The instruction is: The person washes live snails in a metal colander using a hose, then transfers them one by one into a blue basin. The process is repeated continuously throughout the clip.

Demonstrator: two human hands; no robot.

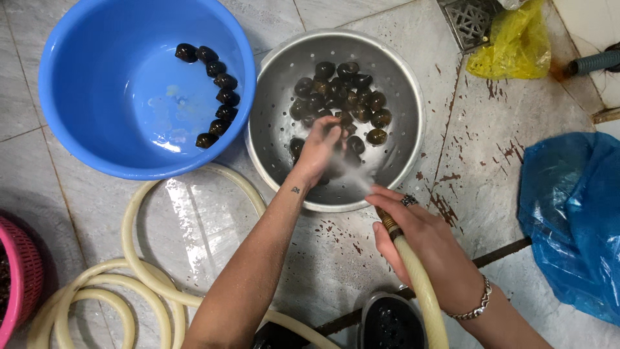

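A colander (pixel 274 97) sits on the tiled floor (pixel 478 161) with a heap of snails (pixel 342 97) in it. Just to its left, touching rims, stands a basin (pixel 77 97) holding a curved row of snails (pixel 216 94) (all along its right wall). The left hand (pixel 318 150) is inside the colander; the right hand (pixel 420 239) is nearer, holding a hose (pixel 420 284) at the colander's near rim. The hose coils to the left, in front of the basin. A plastic bag (pixel 575 220) lies far right.

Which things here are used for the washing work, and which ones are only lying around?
In use:
- left hand in the metal colander, on the dark snails
- right hand holding the hose, spraying water
- blue basin with a few snails

Lying about:
- yellow bag
- blue plastic bag
- pink basket
- floor drain
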